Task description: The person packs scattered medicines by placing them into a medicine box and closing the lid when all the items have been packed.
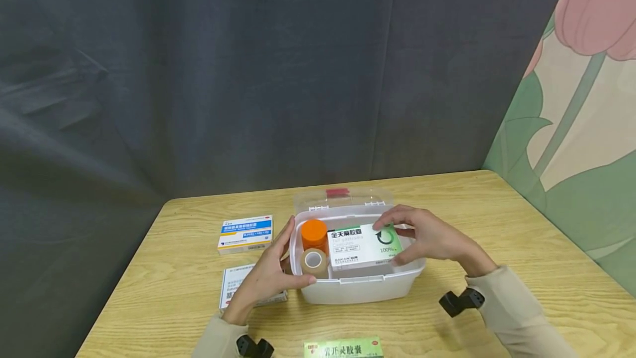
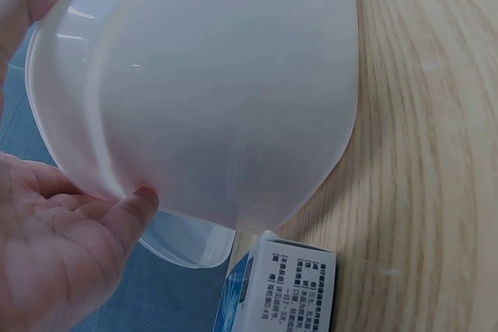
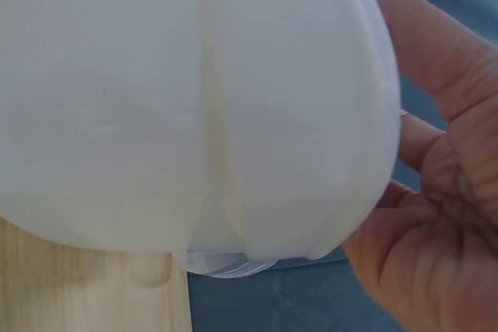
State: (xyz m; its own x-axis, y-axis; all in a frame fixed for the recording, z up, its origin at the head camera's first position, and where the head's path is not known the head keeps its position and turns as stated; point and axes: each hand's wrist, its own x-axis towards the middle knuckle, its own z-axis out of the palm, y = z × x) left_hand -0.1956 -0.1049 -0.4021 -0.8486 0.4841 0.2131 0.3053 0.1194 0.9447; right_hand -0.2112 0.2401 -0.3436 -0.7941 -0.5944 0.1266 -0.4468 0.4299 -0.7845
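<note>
A white plastic storage box [image 1: 355, 290] stands on the table with its clear lid [image 1: 308, 201] swung back behind it. My left hand [image 1: 265, 279] holds the box's left end, thumb at the front rim and fingers along the outer wall [image 2: 226, 75]. Over the right part of the box's opening, my right hand [image 1: 437, 239] grips a white and green medicine carton [image 1: 358, 250] by its right end, thumb in front and fingers on top. The carton lies tilted, printed face up. Left of it, inside the box, are an orange-capped bottle [image 1: 314, 232] and a tan tape roll [image 1: 322, 270].
Left of the storage box lie a blue and white medicine carton [image 1: 245, 235] and a second white carton [image 1: 236, 279], partly hidden by my left hand. A green carton [image 1: 343, 348] lies near the front. A dark curtain [image 1: 278, 70] hangs behind the wooden table [image 1: 164, 286].
</note>
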